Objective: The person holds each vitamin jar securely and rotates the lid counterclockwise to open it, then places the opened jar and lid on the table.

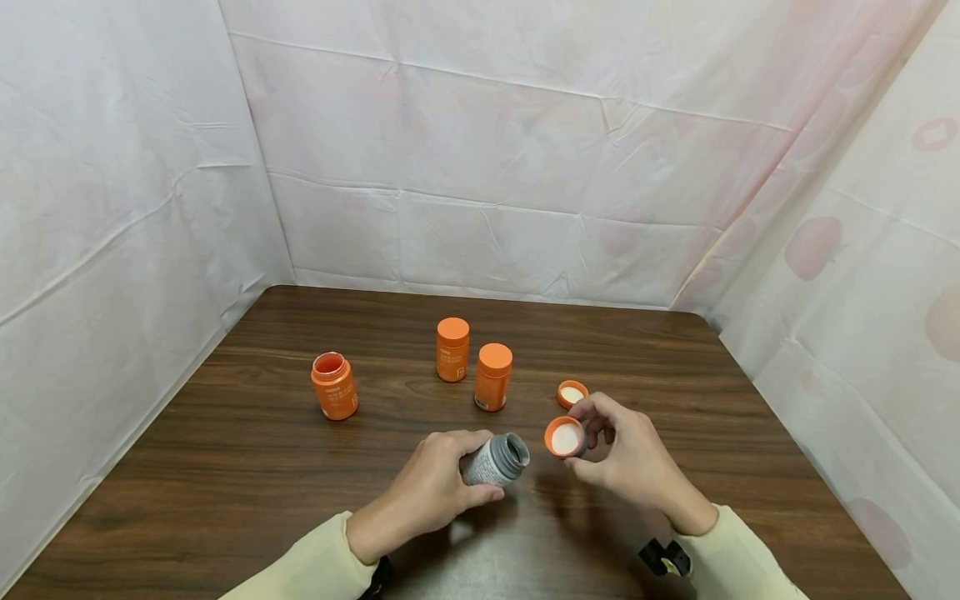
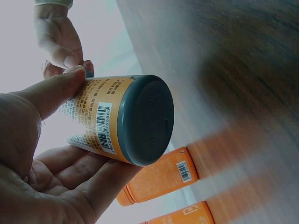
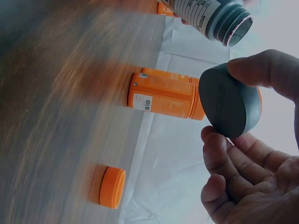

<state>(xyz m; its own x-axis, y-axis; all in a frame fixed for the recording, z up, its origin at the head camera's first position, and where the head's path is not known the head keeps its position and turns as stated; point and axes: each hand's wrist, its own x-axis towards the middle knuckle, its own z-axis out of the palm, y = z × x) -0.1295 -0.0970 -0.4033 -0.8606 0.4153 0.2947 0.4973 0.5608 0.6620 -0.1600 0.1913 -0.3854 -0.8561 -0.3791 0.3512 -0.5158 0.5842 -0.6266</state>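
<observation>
My left hand (image 1: pixel 427 492) grips a grey bottle (image 1: pixel 486 468) with a printed label, tilted so its uncapped, threaded mouth points right. In the left wrist view the bottle's dark base (image 2: pixel 148 121) and a barcode show. Above the table, my right hand (image 1: pixel 633 457) pinches a grey cap (image 3: pixel 226 100) between thumb and fingers. Its orange-rimmed, white-lined inside faces the head camera. Cap and bottle are apart by a small gap. Just behind the right hand, an orange cap (image 1: pixel 573 393) lies on the table with its white inside up.
An uncapped orange bottle (image 1: pixel 335 388) stands at the left of the dark wooden table (image 1: pixel 225 492). Two capped orange bottles, one farther back (image 1: pixel 452 354) and one nearer (image 1: pixel 492 382), stand mid-table. Pale sheets (image 1: pixel 480 150) hang around the back and sides.
</observation>
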